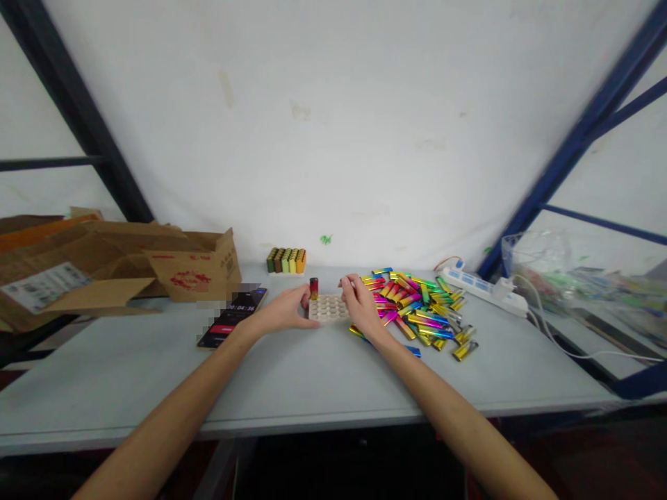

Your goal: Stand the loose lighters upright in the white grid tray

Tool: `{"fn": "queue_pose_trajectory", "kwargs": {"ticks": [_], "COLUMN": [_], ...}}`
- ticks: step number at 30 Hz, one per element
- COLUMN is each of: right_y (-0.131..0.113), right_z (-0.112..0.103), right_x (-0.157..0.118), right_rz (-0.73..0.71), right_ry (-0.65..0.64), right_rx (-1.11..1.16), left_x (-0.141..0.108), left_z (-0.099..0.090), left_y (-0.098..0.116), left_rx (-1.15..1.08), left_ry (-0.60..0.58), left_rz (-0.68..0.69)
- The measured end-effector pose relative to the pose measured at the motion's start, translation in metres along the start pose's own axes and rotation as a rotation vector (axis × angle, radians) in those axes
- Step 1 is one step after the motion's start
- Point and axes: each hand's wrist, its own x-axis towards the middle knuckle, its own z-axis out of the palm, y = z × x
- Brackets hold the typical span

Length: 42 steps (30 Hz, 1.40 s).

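Note:
A white tray (329, 307) with rows of holes lies on the table in front of me. My left hand (286, 309) grips its left end, thumb along the near side and fingers at the far side. One red and gold lighter (314, 289) stands upright in the tray's far left corner. Over the tray's right end, my right hand (359, 305) is closed in a pinch. A small dark tip shows at its fingertips, but the rest of what it holds is hidden. Beside that hand spreads a heap of shiny coloured lighters (411, 302).
At the back stands a filled block of lighters (286, 260). Left are a phone (234, 316) showing a timer and open cardboard boxes (192, 267). A power strip (484, 290) with white cables and a clear plastic bag (539, 257) lie right, near the blue frame posts.

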Motion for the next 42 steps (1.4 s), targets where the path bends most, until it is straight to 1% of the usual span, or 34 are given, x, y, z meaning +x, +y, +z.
{"fn": "queue_pose_trajectory", "kwargs": {"ticks": [2, 4, 10, 14, 19, 22, 25, 28, 31, 34, 36, 38, 42], "right_y": [-0.001, -0.001, 0.004, 0.003, -0.003, -0.003, -0.001, 0.001, 0.001, 0.001, 0.001, 0.002, 0.002], "right_z": [0.000, -0.001, -0.006, -0.007, -0.007, -0.005, -0.002, 0.002, 0.006, 0.012, 0.015, 0.017, 0.013], "right_x": [-0.001, -0.002, 0.000, 0.000, -0.003, -0.003, -0.002, 0.002, 0.007, 0.013, 0.017, 0.022, 0.030], "right_rz": [-0.008, -0.011, 0.013, 0.010, -0.009, -0.018, -0.066, -0.112, -0.124, -0.105, -0.076, -0.080, -0.200], "right_ry": [0.069, 0.106, 0.165, 0.163, 0.118, 0.020, -0.058, -0.072, -0.068, -0.078, -0.122, -0.168, -0.180], "right_rx": [-0.071, -0.115, -0.133, -0.141, -0.079, 0.013, 0.091, 0.085, 0.093, 0.151, 0.185, 0.145, -0.111], "left_x": [0.000, 0.000, 0.001, 0.001, 0.001, 0.001, 0.002, 0.002, 0.002, 0.001, 0.000, 0.000, 0.001], "left_z": [-0.001, -0.001, -0.001, -0.001, 0.000, 0.001, 0.002, 0.002, 0.002, 0.002, 0.002, 0.002, 0.003], "left_y": [0.000, 0.000, -0.001, -0.001, -0.002, -0.004, -0.006, -0.006, -0.004, -0.002, -0.001, -0.002, -0.006], "left_rx": [0.008, 0.010, 0.014, -0.011, -0.007, 0.005, 0.005, 0.008, -0.015, -0.049, -0.051, -0.045, -0.035], "left_ry": [-0.002, -0.003, -0.006, -0.016, 0.005, 0.010, 0.009, 0.018, 0.021, -0.002, -0.009, 0.000, 0.006], "left_rz": [0.002, 0.008, 0.016, 0.017, 0.004, 0.006, 0.025, 0.020, -0.005, -0.011, 0.000, 0.010, 0.023]}}
